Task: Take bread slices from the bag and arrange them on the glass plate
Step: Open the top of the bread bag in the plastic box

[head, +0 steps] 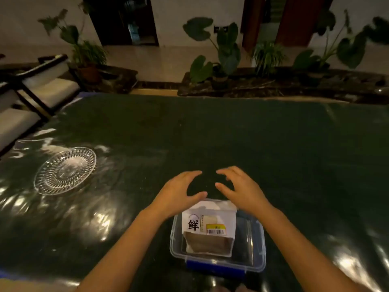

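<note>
A white bread bag with a black character and a yellow barcode label stands upright inside a clear plastic box near the table's front edge. Brown bread shows through the bag's lower part. My left hand and my right hand hover just above and beyond the bag's top, fingers spread and curved toward each other, holding nothing. The left thumb is close to the bag's top edge. The cut-glass plate lies on the table far to the left with nothing on it.
The table is covered with a dark green cloth under glossy plastic film. The box has a blue latch at its front. Chairs stand at the left; potted plants line the far side.
</note>
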Demonstrator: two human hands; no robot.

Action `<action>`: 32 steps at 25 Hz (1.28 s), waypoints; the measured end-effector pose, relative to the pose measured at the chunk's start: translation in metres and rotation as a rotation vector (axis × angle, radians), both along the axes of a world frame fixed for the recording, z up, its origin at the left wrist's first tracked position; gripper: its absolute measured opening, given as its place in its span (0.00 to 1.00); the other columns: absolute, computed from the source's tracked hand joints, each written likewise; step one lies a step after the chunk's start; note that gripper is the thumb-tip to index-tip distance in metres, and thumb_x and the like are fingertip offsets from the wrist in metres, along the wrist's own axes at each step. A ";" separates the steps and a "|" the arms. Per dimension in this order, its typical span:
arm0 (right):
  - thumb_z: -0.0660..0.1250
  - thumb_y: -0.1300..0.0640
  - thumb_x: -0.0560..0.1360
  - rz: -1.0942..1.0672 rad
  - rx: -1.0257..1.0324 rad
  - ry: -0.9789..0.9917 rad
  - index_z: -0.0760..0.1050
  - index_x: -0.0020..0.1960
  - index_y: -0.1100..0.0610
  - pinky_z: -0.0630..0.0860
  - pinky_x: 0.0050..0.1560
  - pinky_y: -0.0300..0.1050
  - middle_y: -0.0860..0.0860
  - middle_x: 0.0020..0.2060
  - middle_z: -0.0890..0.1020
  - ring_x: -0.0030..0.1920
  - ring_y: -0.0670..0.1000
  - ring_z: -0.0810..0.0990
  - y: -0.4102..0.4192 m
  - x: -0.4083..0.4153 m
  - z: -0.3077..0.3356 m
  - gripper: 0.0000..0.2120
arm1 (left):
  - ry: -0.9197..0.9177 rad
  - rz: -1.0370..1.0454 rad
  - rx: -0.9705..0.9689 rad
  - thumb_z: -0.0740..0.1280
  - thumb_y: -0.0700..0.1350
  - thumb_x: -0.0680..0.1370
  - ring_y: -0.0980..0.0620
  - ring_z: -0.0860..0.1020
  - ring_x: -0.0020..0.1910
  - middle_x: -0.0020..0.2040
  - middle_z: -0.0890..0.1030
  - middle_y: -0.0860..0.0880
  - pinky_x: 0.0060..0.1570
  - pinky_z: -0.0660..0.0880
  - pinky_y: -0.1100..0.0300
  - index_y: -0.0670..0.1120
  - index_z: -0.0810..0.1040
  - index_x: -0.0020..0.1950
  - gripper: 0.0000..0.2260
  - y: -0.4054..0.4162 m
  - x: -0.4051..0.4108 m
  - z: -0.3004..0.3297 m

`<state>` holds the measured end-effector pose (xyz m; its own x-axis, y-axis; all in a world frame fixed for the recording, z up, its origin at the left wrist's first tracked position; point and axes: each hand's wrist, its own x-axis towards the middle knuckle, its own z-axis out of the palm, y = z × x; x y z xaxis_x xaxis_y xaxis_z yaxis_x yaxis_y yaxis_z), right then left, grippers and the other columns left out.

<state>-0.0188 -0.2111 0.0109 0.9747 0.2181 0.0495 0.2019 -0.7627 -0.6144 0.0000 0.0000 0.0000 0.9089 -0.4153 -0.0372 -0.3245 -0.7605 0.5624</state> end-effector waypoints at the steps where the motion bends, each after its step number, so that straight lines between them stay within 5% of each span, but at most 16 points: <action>1: 0.63 0.45 0.73 0.022 0.024 0.097 0.69 0.63 0.46 0.74 0.55 0.45 0.46 0.59 0.74 0.57 0.45 0.73 -0.001 -0.006 -0.005 0.19 | 0.077 0.003 -0.012 0.65 0.62 0.68 0.56 0.67 0.67 0.69 0.68 0.54 0.62 0.65 0.58 0.61 0.62 0.68 0.29 0.001 -0.005 -0.003; 7: 0.68 0.51 0.70 0.085 0.064 0.208 0.76 0.56 0.46 0.74 0.54 0.45 0.41 0.49 0.75 0.53 0.42 0.73 -0.006 -0.031 -0.037 0.14 | 0.156 -0.039 -0.098 0.71 0.47 0.70 0.58 0.76 0.51 0.49 0.76 0.58 0.49 0.73 0.65 0.56 0.78 0.54 0.14 -0.001 -0.021 -0.032; 14: 0.68 0.58 0.72 0.003 0.153 0.174 0.79 0.54 0.50 0.77 0.54 0.46 0.46 0.49 0.78 0.52 0.46 0.76 -0.004 -0.034 -0.045 0.11 | 0.079 0.038 -0.216 0.70 0.39 0.72 0.59 0.76 0.46 0.46 0.77 0.55 0.45 0.72 0.70 0.47 0.82 0.52 0.10 0.008 -0.026 -0.044; 20: 0.72 0.58 0.68 -0.047 -0.162 -0.097 0.78 0.51 0.56 0.72 0.40 0.34 0.54 0.48 0.78 0.47 0.48 0.76 0.003 -0.045 -0.049 0.12 | -0.013 0.031 -0.187 0.69 0.40 0.73 0.56 0.76 0.44 0.44 0.78 0.52 0.44 0.75 0.64 0.47 0.82 0.51 0.09 0.011 -0.025 -0.045; 25: 0.71 0.57 0.69 -0.131 -0.122 -0.094 0.78 0.51 0.56 0.74 0.40 0.41 0.53 0.45 0.76 0.45 0.47 0.72 -0.003 -0.043 -0.050 0.11 | -0.105 0.164 -0.240 0.68 0.39 0.74 0.60 0.76 0.36 0.37 0.77 0.57 0.38 0.73 0.64 0.46 0.83 0.48 0.06 0.031 -0.024 -0.043; 32: 0.65 0.55 0.74 -0.091 0.010 0.095 0.79 0.55 0.51 0.75 0.50 0.43 0.48 0.45 0.76 0.49 0.46 0.73 -0.002 -0.034 -0.048 0.10 | 0.127 0.259 -0.426 0.73 0.41 0.69 0.61 0.75 0.54 0.59 0.71 0.59 0.48 0.78 0.62 0.53 0.69 0.64 0.26 0.021 -0.018 -0.034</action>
<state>-0.0526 -0.2135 -0.0373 0.9908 0.1285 -0.0423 0.0726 -0.7688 -0.6353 -0.0180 0.0208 -0.0344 0.9833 -0.1793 -0.0305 -0.0647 -0.5014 0.8628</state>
